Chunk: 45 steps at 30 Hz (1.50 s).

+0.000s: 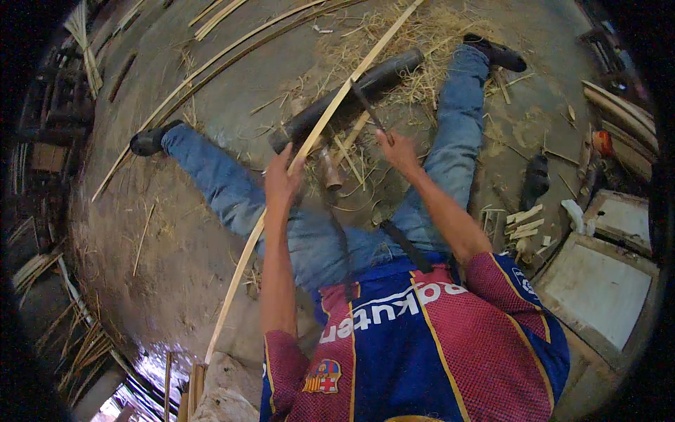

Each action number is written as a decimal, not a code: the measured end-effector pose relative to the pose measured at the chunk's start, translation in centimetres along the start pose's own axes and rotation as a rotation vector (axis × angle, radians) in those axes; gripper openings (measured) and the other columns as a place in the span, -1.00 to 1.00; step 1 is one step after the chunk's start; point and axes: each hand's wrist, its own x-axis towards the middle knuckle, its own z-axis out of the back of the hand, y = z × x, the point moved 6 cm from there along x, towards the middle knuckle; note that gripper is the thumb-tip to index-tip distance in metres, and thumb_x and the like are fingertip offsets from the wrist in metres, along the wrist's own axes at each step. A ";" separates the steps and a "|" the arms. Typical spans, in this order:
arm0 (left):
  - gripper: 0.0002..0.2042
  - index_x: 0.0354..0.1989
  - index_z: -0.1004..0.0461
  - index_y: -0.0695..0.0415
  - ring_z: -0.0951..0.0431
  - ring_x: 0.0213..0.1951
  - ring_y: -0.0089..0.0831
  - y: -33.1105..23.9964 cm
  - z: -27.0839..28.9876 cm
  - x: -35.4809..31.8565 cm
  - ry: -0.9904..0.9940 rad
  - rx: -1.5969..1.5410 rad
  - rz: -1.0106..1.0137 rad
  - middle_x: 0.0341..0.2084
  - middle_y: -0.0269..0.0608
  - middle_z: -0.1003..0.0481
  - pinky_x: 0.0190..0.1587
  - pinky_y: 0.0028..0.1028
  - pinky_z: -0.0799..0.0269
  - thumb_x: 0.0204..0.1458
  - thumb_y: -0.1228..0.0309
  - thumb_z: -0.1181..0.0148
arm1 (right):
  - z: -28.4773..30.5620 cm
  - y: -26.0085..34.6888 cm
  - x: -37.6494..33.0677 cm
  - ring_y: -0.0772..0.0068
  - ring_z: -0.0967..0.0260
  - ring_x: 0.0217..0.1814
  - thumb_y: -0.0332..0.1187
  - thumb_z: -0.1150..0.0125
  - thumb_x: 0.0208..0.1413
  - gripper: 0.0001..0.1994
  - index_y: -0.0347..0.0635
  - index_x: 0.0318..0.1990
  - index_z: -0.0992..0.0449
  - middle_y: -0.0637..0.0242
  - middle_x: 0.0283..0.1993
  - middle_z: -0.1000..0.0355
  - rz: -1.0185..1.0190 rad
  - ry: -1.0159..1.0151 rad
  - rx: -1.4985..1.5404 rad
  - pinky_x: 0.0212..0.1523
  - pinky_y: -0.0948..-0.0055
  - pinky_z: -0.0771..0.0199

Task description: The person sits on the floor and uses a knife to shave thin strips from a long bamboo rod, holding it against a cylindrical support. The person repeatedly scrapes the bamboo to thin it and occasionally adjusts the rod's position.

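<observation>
Seated person splitting a long bamboo strip [295, 162] with a blade [367, 107].
Left hand [281, 184] fingers clamped on strip mid-length; right hand [398, 151] fingers closed on blade handle, just right of strip. Strip probably light, springy, sharp-edged: hold mid-length. It crosses dark log [348, 98]; beyond it, dirt floor [211, 91] with shavings.

Open floor [211, 112]: bare concrete lay far left of the legs. Obstacles: dark pipe [351, 95] and straw [429, 42] far centre; wood offcuts [524, 225] and boards [598, 288] crowded the right.
</observation>
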 end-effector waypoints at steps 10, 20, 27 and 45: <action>-0.61 -0.12 -0.63 0.15 -0.55 -0.52 -0.15 0.6 -2.4 -1.4 0.527 -0.084 0.341 -0.59 0.15 -0.50 -0.31 -0.22 -0.41 0.22 0.06 -0.11 | 0.1 3.4 -2.8 -0.23 -0.49 -0.28 0.27 0.01 0.21 -0.36 -0.26 -0.31 -0.54 -0.07 -0.39 -0.52 0.457 0.370 -0.232 -0.24 -0.06 -0.47; -0.62 -0.07 -0.58 0.18 -0.28 -0.52 -0.54 3.4 1.2 -3.8 0.312 -0.191 0.163 -0.67 -0.06 -0.30 -0.40 -0.36 -0.32 0.22 0.08 -0.14 | 1.5 2.6 0.5 -0.19 -0.51 -0.35 0.33 0.01 0.17 -0.32 -0.24 -0.32 -0.58 -0.10 -0.44 -0.51 0.395 0.351 -0.264 -0.28 -0.09 -0.49; -0.59 -0.05 -0.59 0.12 -0.48 -0.44 -0.53 3.1 3.5 -4.2 0.317 -0.054 0.270 -0.50 0.15 -0.51 -0.34 -0.35 -0.38 0.21 0.02 -0.13 | 1.5 4.6 1.3 -0.13 -0.48 -0.33 0.27 -0.09 0.15 -0.39 -0.20 -0.40 -0.55 -0.01 -0.35 -0.52 0.414 0.414 -0.324 -0.26 0.02 -0.45; -0.61 0.05 -0.58 0.02 -0.55 -0.07 0.00 -1.7 6.1 -5.5 -0.048 0.130 -0.063 -0.02 0.00 -0.51 0.00 -0.20 -0.45 0.10 0.13 -0.27 | 0.2 0.6 6.1 -0.28 -0.47 -0.31 0.30 0.11 0.24 -0.25 -0.39 -0.42 -0.53 -0.19 -0.45 -0.48 0.025 0.026 -0.175 -0.20 -0.06 -0.44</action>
